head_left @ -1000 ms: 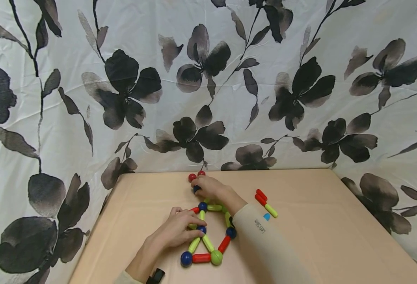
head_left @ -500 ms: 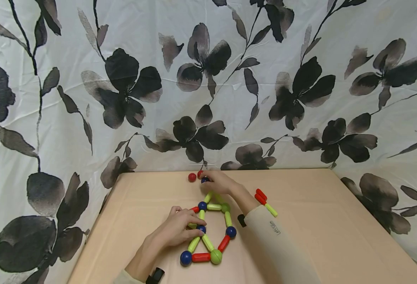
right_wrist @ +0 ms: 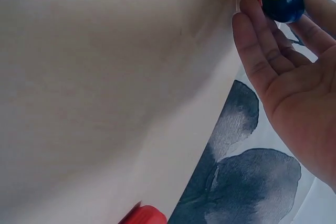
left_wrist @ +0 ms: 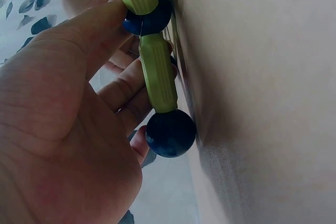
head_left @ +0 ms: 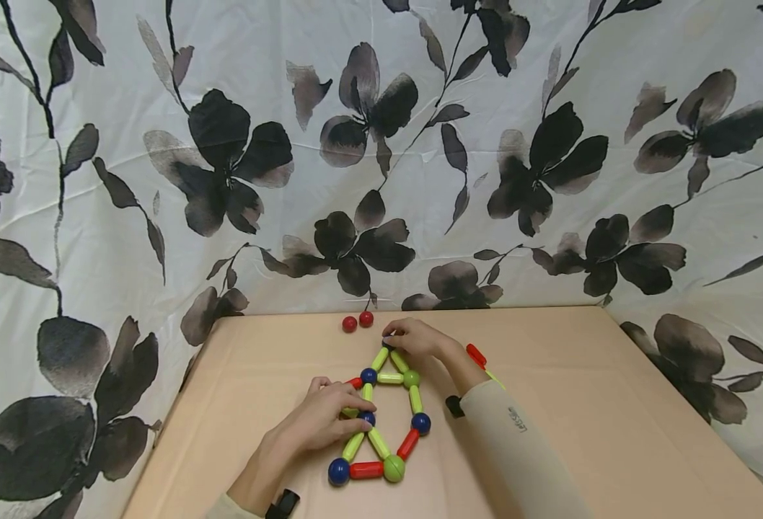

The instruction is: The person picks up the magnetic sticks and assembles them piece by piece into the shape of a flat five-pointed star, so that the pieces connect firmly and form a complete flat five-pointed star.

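A flat frame of yellow-green rods [head_left: 378, 444], red rods [head_left: 366, 470] and blue and green balls lies on the table. My left hand [head_left: 322, 418] grips it around its middle blue ball [left_wrist: 149, 18], thumb on one side and fingers behind. Another blue ball [left_wrist: 170, 133] sits on the end of a rod beside those fingers. At the frame's far tip, my right hand [head_left: 419, 340] pinches a blue ball [right_wrist: 283, 4] between thumb and fingers. Two yellow-green rods meet at that ball. One of them runs down to a green ball [head_left: 410, 378].
Two loose red balls [head_left: 358, 321] sit near the table's far edge. Right of the right forearm lie loose red rods [head_left: 476, 355] and a yellow-green one, partly hidden by the sleeve. A flower-patterned cloth [head_left: 459, 180] hangs behind the table [head_left: 615, 432].
My right hand has carried the blue ball from near the red balls rightward and toward me, onto the frame's far tip. My left hand has stayed in place on the frame.
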